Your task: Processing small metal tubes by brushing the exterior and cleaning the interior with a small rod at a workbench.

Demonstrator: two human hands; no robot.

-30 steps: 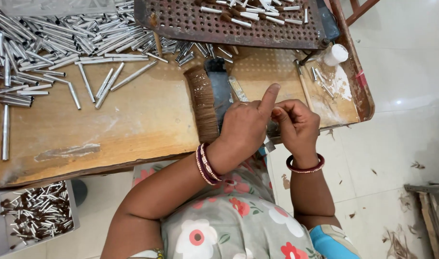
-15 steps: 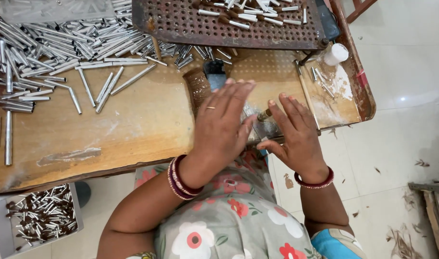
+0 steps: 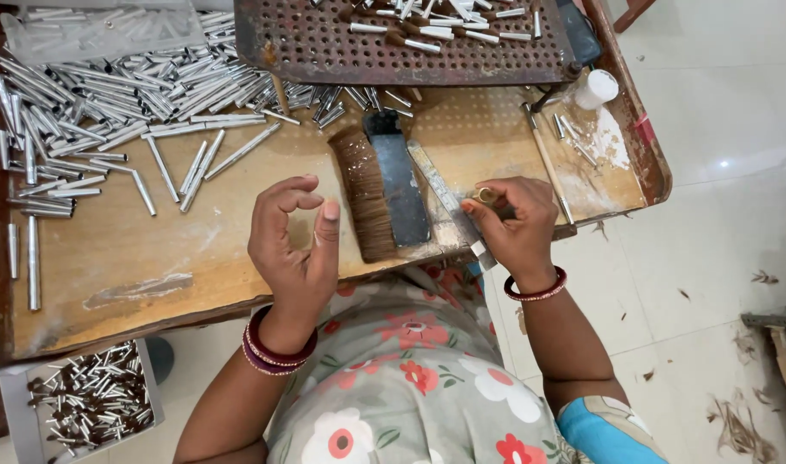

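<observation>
At the centre right of the frame the right hand [image 3: 515, 225] has its grip pinched together on a small brass ring [image 3: 485, 196], held just above the near edge of the wooden tabletop [image 3: 135, 258], touching or almost touching the narrow metal strip [image 3: 449, 204] that lies slantwise beside the flat brush [image 3: 383, 191]. The left hand [image 3: 294, 249] hovers at centre frame with fingers curled and apart, holding nothing. A heap of silver metal tubes [image 3: 92, 94] fills the upper left, a perforated rusty tray [image 3: 393, 47] sits along the top, and a box of small metal pieces [image 3: 88, 399] shows at lower left. To handle the ring well, it seems wise to keep the pinch light on its rim, turn it toward the eyes, and bring the free hand in to steady it.
</observation>
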